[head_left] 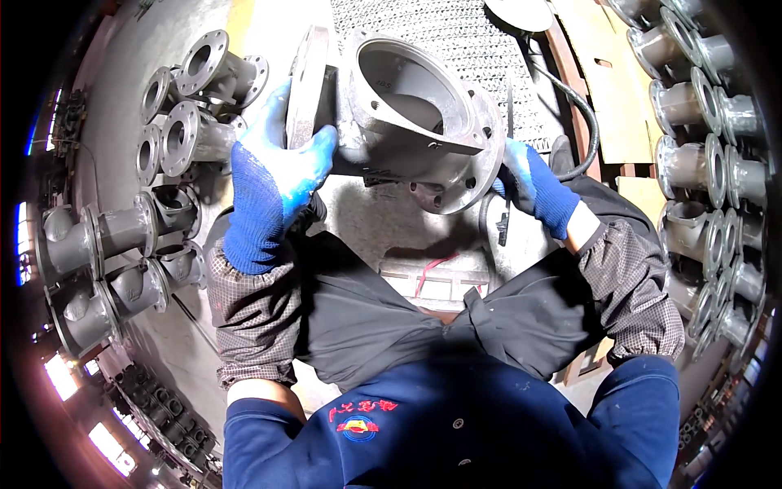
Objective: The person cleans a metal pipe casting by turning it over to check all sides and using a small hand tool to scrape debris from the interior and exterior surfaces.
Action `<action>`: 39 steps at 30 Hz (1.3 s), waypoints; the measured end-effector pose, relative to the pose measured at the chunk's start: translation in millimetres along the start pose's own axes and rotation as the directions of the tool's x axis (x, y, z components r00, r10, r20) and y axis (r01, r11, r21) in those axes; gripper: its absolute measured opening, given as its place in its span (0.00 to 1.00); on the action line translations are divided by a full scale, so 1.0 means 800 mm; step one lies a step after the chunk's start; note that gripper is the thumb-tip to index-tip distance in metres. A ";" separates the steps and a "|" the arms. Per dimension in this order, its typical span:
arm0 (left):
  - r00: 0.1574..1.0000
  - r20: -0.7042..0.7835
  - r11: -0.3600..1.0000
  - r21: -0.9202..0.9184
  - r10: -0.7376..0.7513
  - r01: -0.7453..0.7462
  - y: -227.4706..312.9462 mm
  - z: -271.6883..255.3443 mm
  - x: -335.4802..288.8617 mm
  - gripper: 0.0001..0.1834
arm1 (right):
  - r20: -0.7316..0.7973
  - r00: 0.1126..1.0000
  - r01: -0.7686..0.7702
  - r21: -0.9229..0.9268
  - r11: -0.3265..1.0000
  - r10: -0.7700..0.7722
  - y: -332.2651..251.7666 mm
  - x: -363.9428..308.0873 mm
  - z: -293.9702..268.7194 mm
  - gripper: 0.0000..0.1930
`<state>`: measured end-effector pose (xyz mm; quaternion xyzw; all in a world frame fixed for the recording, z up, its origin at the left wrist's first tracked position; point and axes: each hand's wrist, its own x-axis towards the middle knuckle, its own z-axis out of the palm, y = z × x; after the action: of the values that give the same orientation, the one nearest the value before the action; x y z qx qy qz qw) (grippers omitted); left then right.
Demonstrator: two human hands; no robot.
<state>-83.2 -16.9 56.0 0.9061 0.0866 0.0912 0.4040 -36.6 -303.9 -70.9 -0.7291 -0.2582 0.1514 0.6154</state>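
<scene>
A grey cast-metal valve body (383, 147) with round bolt-holed flanges and a wide oval opening is held up in front of me, above my knees. At its left flange is my left hand (273, 167), in a blue-and-white glove, with the thumb on the near side and the fingers along the rim. My right hand (533, 186), gloved the same way, closes on the edge of the right flange. Its fingertips are partly hidden there. A thin black strip (503, 224) hangs beside the right hand.
Several similar flanged castings (191, 134) stand on the floor at left, with more rows (692, 155) at far right. A black hose (588, 122) curves past a wooden pallet (607, 81). A textured grey mat (444, 24) lies ahead, near a pale round disc (521, 12).
</scene>
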 end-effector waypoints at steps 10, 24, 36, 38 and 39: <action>0.997 0.031 0.998 0.005 0.069 -0.069 0.009 0.004 0.004 0.32 | -0.455 0.890 -0.432 -0.818 0.381 0.032 0.032 0.059 -0.258 0.17; 0.909 -0.013 0.908 0.024 -0.417 0.417 0.044 -0.004 0.001 0.40 | -0.405 0.878 -0.363 -0.911 -0.198 0.254 0.243 0.109 -0.276 0.14; 0.990 0.123 0.997 -0.054 0.069 -0.063 0.028 -0.004 0.014 0.34 | -0.450 0.892 -0.432 -0.814 0.388 0.049 0.126 0.039 -0.283 0.12; 0.978 0.072 0.971 -0.150 0.197 -0.185 0.033 0.012 0.020 0.32 | -0.560 0.793 -0.589 -0.604 0.537 0.239 0.078 0.008 -0.290 0.15; 0.967 0.029 0.957 -0.154 0.253 -0.246 0.028 0.011 0.018 0.31 | -0.470 0.777 -0.561 -0.213 0.800 0.419 0.016 0.020 -0.246 0.14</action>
<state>-65.1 -34.3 68.3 0.8790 -0.0452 0.1258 0.4577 84.9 -457.2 -43.4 -0.8812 0.0531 0.1093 0.4568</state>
